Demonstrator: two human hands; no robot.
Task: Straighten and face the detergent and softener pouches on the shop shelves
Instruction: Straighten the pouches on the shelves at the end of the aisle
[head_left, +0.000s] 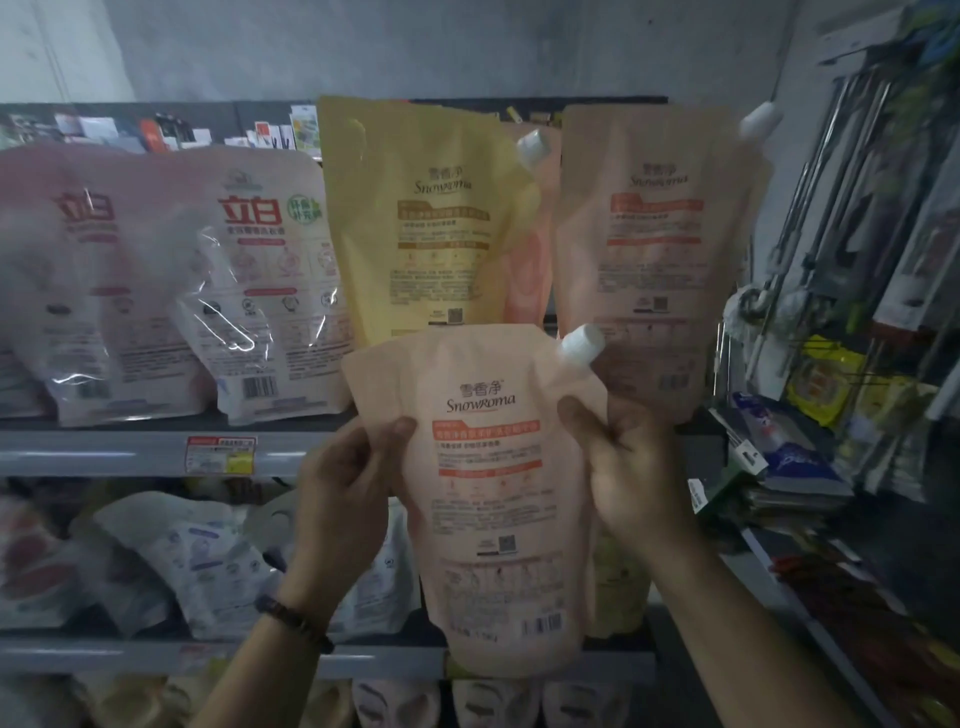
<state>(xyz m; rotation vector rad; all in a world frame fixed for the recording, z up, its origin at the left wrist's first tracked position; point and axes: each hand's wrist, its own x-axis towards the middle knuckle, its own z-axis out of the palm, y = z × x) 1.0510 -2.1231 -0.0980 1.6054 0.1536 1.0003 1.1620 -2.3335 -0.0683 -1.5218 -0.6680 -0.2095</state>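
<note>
"Between the two hands, out in front of the shelves: is that where the peach pouch (493, 493) is?"

"Yes. The person holds it in the air, clear of any shelf. Its top edge overlaps the foot of the yellow pouch (415, 218) standing on the upper shelf (130, 452)."

"How do the hands have it?"

"The left hand (343, 493) grips the left edge with the thumb across the printed face and the fingers behind. The right hand (628, 467) grips the right edge the same way, just under the white cap (582, 345). Both hold it high up, so the body hangs below them."

"And its long axis?"

"Close to upright, with the foot drifting a little to the right. The cap is at the top right corner, angled up and outward. The barcode side faces the person, and the standing pouches show the same kind of panel."

"Which way is the row from the hands?"

"Up and away. The yellow pouch is straight above, and another peach pouch (660, 234) stands above the right hand. There is a narrow opening between them, with something pink behind it."

"So which hand leads?"

"Probably the right, as it is nearer the opening. The move would be a lift with the foot going in first. The cap could catch on the neighbouring pouch."
</note>
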